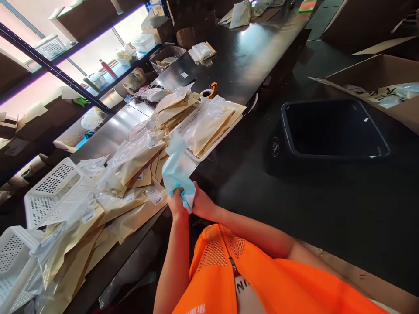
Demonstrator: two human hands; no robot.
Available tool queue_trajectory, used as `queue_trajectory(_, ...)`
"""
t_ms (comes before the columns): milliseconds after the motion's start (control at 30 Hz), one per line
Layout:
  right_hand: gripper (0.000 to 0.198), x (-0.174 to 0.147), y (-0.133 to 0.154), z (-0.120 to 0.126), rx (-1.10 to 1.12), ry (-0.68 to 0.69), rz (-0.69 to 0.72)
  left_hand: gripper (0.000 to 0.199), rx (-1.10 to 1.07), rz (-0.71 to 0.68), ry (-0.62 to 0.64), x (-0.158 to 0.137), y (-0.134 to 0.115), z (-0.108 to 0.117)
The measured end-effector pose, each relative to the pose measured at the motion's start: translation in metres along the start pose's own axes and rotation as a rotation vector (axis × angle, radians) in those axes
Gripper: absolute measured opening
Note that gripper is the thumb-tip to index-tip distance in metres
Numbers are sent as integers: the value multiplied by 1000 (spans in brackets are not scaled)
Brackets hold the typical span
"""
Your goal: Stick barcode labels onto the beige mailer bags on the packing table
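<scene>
While both hands grip its lower end, left hand (176,204) and right hand (202,204) closed, the blue cloth (176,168) rises beside the white tray (209,150).

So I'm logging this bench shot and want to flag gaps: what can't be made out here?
- Light blue bag: its lower end is hidden inside the left hand and right hand, head view.
- Barcode labels on the tan packets: too small to read.
- White basket: cut off by the left edge.
- Dark bin: inside too dark to tell any contents.
</scene>
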State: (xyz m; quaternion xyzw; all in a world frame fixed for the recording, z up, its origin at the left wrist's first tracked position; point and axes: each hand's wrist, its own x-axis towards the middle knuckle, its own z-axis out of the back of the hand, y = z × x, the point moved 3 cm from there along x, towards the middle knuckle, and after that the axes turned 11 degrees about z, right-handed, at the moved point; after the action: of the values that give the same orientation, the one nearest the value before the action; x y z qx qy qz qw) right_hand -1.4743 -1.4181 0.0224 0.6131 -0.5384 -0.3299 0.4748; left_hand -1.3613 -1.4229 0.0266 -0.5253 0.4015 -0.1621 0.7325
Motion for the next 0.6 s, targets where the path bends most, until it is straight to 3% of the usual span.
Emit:
queue_trajectory(133, 42, -14, 16, 3, -412, 252, 171, 14, 88, 27, 44, 3, -1, 0)
queue_trajectory(300, 49, -42, 66, 20, -663, 280, 294, 10, 198, -133, 63, -8, -12, -5)
queue_trajectory(367, 51, -47, 96, 28, -750, 321, 329, 10, 388, -296, -28, -12, -17, 1)
queue_trajectory(467, 52, -36, 126, 38, -763, 275, 388, 10, 929, -623, -137, -22, -19, 7)
queue_trajectory(533, 54, -18, 118, 40, -703, 277, 362, 8, 1141, -798, -115, -32, -16, 7)
queue_trajectory(600, 52, 0, 87, 40, -586, 311, 203, 9, 1146, -930, -59, -46, -14, 5)
